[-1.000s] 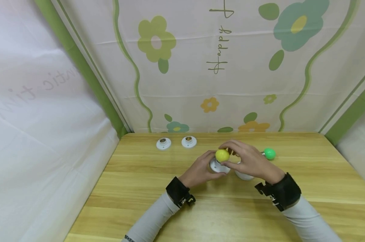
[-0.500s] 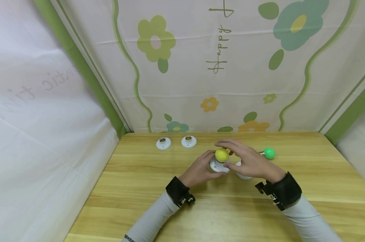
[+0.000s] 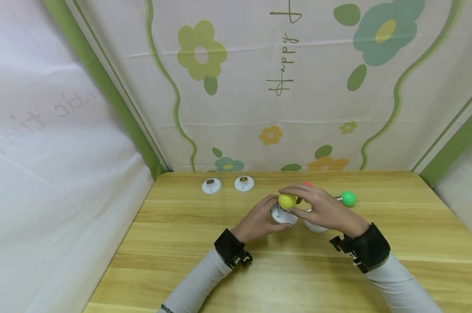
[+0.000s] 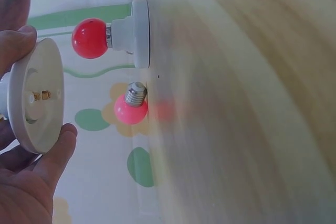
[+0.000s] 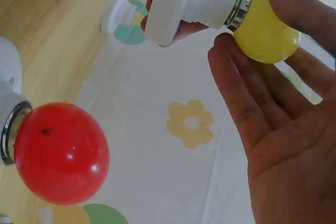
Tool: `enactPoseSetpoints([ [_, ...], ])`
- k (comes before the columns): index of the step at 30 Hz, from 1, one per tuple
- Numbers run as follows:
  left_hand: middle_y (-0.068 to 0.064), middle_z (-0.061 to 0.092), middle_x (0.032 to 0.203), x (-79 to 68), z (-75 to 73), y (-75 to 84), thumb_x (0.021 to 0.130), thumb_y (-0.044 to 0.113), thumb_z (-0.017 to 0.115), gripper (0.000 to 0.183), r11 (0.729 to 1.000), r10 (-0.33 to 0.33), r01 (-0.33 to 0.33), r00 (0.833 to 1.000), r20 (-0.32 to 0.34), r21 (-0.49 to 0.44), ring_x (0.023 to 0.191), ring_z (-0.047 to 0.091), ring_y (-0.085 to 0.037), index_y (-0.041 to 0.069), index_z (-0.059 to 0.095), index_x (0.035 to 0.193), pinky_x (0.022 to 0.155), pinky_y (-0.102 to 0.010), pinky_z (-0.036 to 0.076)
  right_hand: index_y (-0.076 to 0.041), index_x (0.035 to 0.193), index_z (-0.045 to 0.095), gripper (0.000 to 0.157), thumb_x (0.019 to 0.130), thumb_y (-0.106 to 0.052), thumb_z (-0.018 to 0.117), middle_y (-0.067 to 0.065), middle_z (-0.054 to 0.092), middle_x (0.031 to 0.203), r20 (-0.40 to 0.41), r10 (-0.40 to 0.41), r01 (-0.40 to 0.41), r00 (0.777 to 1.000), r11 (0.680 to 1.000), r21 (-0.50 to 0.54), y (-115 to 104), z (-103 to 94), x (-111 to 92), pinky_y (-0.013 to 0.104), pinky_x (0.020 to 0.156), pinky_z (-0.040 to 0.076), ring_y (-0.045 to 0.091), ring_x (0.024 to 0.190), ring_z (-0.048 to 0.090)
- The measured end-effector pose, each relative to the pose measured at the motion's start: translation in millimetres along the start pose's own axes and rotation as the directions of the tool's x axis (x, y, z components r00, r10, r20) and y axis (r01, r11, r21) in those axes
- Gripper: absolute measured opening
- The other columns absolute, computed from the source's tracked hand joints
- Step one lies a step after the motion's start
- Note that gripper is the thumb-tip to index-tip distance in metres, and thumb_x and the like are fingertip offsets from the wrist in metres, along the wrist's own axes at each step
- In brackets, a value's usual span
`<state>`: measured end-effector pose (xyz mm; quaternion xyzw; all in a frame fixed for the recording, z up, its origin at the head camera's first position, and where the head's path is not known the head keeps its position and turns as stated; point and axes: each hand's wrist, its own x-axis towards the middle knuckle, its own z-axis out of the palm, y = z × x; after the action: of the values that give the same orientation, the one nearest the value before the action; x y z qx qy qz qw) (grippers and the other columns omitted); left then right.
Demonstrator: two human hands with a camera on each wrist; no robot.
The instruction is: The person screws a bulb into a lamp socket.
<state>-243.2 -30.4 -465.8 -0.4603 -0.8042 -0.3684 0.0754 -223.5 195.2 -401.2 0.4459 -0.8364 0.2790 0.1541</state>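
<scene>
My left hand (image 3: 255, 221) grips a white round lamp holder (image 3: 279, 215) by its base, raised off the table. In the left wrist view the holder's hollow underside (image 4: 50, 74) shows its brass contacts. A yellow bulb (image 5: 268, 30) sits at the holder's mouth, its metal collar visible against the white socket. Thumb and fingers of my right hand (image 3: 326, 209) are curled round the yellow glass. Just beyond, a red bulb (image 4: 90, 38) stands in a second white lamp holder (image 4: 140, 34) on the table, mostly hidden by my right hand in the head view.
A pink bulb (image 4: 131, 109) lies loose on the table behind my right hand. Off to the right lies a green bulb (image 3: 348, 198). Two bulbless lamp holders, one left (image 3: 211, 185) and one right (image 3: 244, 183), stand near the table's back edge, before a flowered curtain (image 3: 236, 108).
My right fingers loosened slightly round the yellow bulb, then came back against it. The pink bulb now peeks out above that hand. My left hand keeps its place on the lamp holder.
</scene>
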Motion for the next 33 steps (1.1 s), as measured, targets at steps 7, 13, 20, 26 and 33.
enactPoseSetpoints([
  [7, 0.000, 0.048, 0.134, 0.0, 0.8, 1.1, 0.085, 0.042, 0.071, 0.067, 1.000, 0.004, -0.004, 1.000, -0.007, 0.004, 0.118, 0.048, -0.007, 0.013, 0.045, 0.138, 0.095, -0.017, 0.045, -0.015, 0.125, 0.058, 0.046, 0.086, -0.034, 0.073, -0.005, 0.059, 0.117, -0.020, 0.038, -0.040, 0.999, 0.998, -0.057, 0.4, 1.8, 0.2, 0.027, 0.071, 0.056, 0.005, 0.095, 0.056],
  [13, -0.002, 0.049, 0.134, 0.3, 1.1, 3.0, 0.085, 0.043, 0.071, 0.067, 1.000, -0.004, 0.004, 1.000, -0.006, 0.030, 0.117, 0.049, -0.007, 0.010, 0.046, 0.138, 0.094, -0.015, 0.045, -0.017, 0.122, 0.056, 0.048, 0.086, -0.046, 0.069, -0.008, 0.055, 0.112, 0.000, 0.107, -0.106, 0.994, 0.989, -0.101, -1.8, 2.1, 0.6, 0.023, 0.071, 0.055, 0.003, 0.091, 0.055],
  [20, -0.001, 0.049, 0.134, 0.1, -0.7, 1.7, 0.086, 0.042, 0.070, 0.066, 1.000, -0.013, 0.013, 1.000, -0.001, 0.015, 0.119, 0.048, -0.007, 0.012, 0.045, 0.139, 0.096, -0.018, 0.045, -0.019, 0.143, 0.042, 0.067, 0.088, -0.049, 0.066, 0.000, 0.049, 0.136, 0.034, 0.139, -0.137, 0.990, 0.989, -0.062, -4.3, -0.2, -1.4, 0.037, 0.079, 0.056, 0.008, 0.103, 0.054],
  [26, 0.000, 0.049, 0.133, 0.3, -1.5, 1.2, 0.085, 0.044, 0.070, 0.071, 1.000, -0.003, 0.003, 1.000, -0.006, 0.012, 0.120, 0.047, -0.007, 0.013, 0.040, 0.142, 0.098, -0.019, 0.044, -0.015, 0.142, 0.047, 0.057, 0.089, -0.014, 0.066, 0.002, 0.050, 0.140, 0.021, 0.031, -0.030, 0.999, 0.999, -0.030, -4.5, -1.0, -1.1, 0.044, 0.090, 0.052, 0.019, 0.122, 0.049],
  [33, 0.002, 0.048, 0.133, 0.2, -1.1, 0.7, 0.085, 0.043, 0.070, 0.070, 1.000, 0.003, -0.003, 1.000, -0.008, 0.005, 0.119, 0.047, -0.005, 0.015, 0.041, 0.142, 0.097, -0.019, 0.044, -0.011, 0.134, 0.055, 0.049, 0.086, -0.010, 0.068, 0.003, 0.059, 0.131, -0.015, -0.024, 0.023, 1.000, 0.998, -0.058, -2.4, -1.1, -0.2, 0.044, 0.091, 0.052, 0.019, 0.119, 0.052],
])
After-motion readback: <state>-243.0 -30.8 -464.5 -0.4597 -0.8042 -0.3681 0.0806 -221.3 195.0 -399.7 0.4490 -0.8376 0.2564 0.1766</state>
